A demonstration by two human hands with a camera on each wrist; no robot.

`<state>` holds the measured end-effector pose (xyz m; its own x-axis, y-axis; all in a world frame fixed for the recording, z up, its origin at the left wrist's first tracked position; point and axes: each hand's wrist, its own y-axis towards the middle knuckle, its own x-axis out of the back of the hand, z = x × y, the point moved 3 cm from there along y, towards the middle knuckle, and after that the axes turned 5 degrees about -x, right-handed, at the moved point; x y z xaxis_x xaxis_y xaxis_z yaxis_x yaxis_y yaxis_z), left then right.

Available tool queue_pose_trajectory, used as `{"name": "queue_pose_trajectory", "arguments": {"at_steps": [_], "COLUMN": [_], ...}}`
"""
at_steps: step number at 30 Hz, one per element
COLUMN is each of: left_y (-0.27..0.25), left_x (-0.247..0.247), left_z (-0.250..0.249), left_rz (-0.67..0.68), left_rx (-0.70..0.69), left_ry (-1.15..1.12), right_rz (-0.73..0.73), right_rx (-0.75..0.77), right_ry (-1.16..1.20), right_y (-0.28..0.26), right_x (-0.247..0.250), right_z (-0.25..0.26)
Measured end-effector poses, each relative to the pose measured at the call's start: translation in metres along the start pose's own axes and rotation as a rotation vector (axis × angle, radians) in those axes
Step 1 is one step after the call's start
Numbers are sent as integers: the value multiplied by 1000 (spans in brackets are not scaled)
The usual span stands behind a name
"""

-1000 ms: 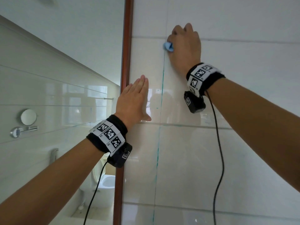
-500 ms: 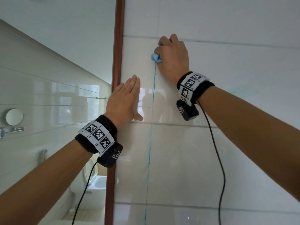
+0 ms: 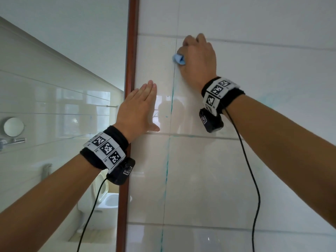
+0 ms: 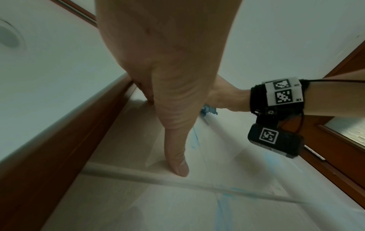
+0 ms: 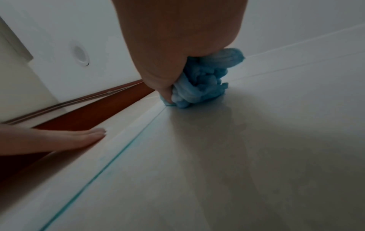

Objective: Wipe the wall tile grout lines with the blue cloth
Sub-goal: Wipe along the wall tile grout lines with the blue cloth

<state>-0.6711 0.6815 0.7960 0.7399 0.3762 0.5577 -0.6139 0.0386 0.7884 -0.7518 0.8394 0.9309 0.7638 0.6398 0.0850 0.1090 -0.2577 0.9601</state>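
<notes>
tiled wall [image 3: 254,160] | one blue cloth [image 3: 179,59] bunched in right hand [image 3: 199,59] fingers | left hand [image 3: 135,111] flat, holding nothing

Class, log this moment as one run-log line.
right hand: grips blue cloth on vertical grout line | left hand: flat on wall tile | teal marks below cloth

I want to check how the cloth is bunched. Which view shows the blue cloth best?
The right wrist view: the crumpled blue cloth fills its centre. The head view shows a corner beside the right hand; the left wrist view shows a scrap.
</notes>
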Motion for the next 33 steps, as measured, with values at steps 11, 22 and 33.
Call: {"name": "queue_pose_trajectory", "arguments": {"at_steps": [11,22,33], "left_y": [-7,-9,-9], "left_x": [-2,-12,-13], "left_z": [-4,0,2], "left_rz": [-12,-56,-42], "left_rx": [-5,-20,-26], "left_ry": [-19,-18,6], "right_rz": [32,-54,-47], "right_rx": [315,171,73], "right_ry": [-15,63,36], "right_y": [-84,-115,-63], "right_x": [-8,-17,-7], "right_z": [14,33,17]}}
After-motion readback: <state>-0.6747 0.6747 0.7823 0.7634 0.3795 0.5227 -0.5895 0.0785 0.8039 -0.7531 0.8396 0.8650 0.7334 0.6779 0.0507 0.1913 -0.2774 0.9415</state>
